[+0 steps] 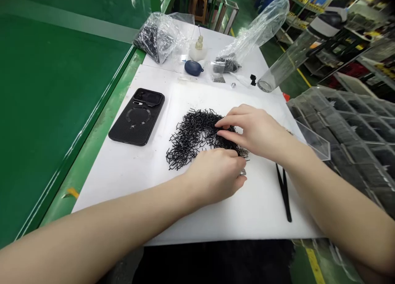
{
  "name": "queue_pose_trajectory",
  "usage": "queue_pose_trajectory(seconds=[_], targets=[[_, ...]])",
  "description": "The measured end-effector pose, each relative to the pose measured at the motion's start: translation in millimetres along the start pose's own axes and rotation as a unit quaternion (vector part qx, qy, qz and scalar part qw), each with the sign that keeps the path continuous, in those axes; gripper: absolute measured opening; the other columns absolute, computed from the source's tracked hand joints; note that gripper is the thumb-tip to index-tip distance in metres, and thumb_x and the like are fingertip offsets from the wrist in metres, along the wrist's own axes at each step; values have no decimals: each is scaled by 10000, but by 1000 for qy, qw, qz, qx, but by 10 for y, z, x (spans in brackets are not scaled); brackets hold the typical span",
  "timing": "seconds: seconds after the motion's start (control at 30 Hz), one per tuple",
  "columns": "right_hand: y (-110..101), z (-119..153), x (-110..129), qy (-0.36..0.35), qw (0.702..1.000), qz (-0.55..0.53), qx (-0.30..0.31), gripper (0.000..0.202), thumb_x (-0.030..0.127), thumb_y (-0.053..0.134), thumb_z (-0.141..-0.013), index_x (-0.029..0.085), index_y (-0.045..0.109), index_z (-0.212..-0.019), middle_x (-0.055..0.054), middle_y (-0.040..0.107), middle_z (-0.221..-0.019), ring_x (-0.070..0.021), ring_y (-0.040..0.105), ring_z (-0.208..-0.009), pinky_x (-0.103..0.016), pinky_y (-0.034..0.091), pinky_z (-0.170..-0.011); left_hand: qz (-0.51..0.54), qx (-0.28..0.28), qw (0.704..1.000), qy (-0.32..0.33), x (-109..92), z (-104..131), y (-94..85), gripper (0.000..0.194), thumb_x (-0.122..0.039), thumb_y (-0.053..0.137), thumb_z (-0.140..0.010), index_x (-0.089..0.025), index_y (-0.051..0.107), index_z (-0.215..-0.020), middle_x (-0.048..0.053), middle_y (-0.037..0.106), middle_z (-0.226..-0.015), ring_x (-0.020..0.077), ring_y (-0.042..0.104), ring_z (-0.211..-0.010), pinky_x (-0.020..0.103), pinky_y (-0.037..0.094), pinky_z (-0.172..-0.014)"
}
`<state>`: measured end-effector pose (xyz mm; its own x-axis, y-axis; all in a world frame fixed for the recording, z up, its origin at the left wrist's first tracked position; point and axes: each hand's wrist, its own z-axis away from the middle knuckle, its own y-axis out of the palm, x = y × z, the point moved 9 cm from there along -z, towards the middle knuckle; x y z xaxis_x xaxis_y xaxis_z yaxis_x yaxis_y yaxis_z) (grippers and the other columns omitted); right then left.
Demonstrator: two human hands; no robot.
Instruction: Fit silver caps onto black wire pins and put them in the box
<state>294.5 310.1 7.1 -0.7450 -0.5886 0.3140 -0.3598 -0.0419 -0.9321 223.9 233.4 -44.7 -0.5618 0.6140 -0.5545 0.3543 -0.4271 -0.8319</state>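
Note:
A loose, arched heap of small bent black wire pieces [188, 133] lies on the white work surface [191, 218]. My left hand [217, 173] is closed at the near side of the heap, fingers curled round a small shiny metal piece [243, 172]; most of that piece is hidden by the fingers. Over the heap's right side reaches my right hand [251, 125], thumb and forefinger drawn nearly together among the wire pieces. What sits between those fingertips is too small to make out. Black tweezers [284, 193] lie below my right forearm.
A black phone [137, 117] lies on the left. Towards the back are a plastic bag of black parts [154, 39], a dark blue case [193, 68], another clear bag [228, 61] and a clear bottle [286, 59]. Clear compartment boxes [354, 127] stand at right.

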Motion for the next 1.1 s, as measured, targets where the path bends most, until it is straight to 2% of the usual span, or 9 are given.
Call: queue_pose_trajectory(seconds=[0.1,0.3,0.47,0.6,0.7,0.83,0.9,1.0,1.1], targets=[[8,-16,-21,5,1000,-29,-8,159,316,773,-1027,286,913,-958,-57,879,-974,-290,790,-960,-456,620,-857,2,-1,1000,3,-16,-4,-14,145,-292,800,-1115,-163,837,-1170,55,834,-1073,242,825,-1084,396,716,-896],[-247,52,-74,44,991,-97,-77,120,350,810,-1026,298,908,-981,-32,890,-977,-216,784,-792,-364,604,-663,23,-27,999,13,-26,7,-69,145,-254,750,-1090,-177,872,-1093,66,853,-1059,276,844,-1003,354,622,-679],[-438,310,-159,71,963,-219,-138,65,271,933,-912,308,897,-871,-14,844,-836,-182,738,-685,-314,561,-564,80,-84,993,23,13,43,-126,91,-228,784,-1036,-203,866,-1005,42,850,-1035,208,800,-843,337,567,-629],[-441,576,-368,78,944,-269,-175,115,283,977,-902,344,926,-986,10,802,-771,-143,652,-582,-289,505,-494,149,-140,978,33,40,94,-187,36,-245,831,-980,-212,845,-980,10,861,-1012,137,740,-724,287,535,-606],[-377,674,-468,80,940,-286,-170,237,271,920,-962,387,944,-1168,10,803,-847,-141,683,-634,-293,524,-530,198,-191,961,44,53,155,-288,34,-209,823,-948,-206,836,-979,3,871,-1000,117,748,-745,248,572,-663],[-393,702,-378,66,936,-299,-173,197,226,863,-1015,389,958,-1071,-9,851,-974,-175,769,-817,-319,544,-621,250,-235,938,45,70,214,-452,91,-132,780,-906,-190,805,-972,-20,856,-922,96,766,-775,196,598,-696],[-420,700,-297,56,929,-318,-184,258,199,879,-1004,408,953,-1137,4,871,-1017,-190,801,-885,-335,606,-685,283,-238,929,27,94,213,-509,120,-98,763,-884,-190,801,-952,-27,848,-894,91,764,-755,177,618,-680],[-410,682,-198,39,918,-347,-186,333,119,862,-997,395,944,-1164,18,889,-1049,-186,840,-932,-343,707,-782,391,-234,889,-35,202,193,-528,157,-111,813,-863,-198,866,-982,-11,886,-939,111,813,-778,186,711,-760],[-399,679,-156,18,907,-371,-197,302,81,889,-960,365,929,-1056,42,896,-1007,-169,858,-885,-322,750,-788,480,-238,840,-83,298,174,-518,215,-114,893,-826,-236,946,-996,-17,909,-889,146,865,-785,207,760,-792]])
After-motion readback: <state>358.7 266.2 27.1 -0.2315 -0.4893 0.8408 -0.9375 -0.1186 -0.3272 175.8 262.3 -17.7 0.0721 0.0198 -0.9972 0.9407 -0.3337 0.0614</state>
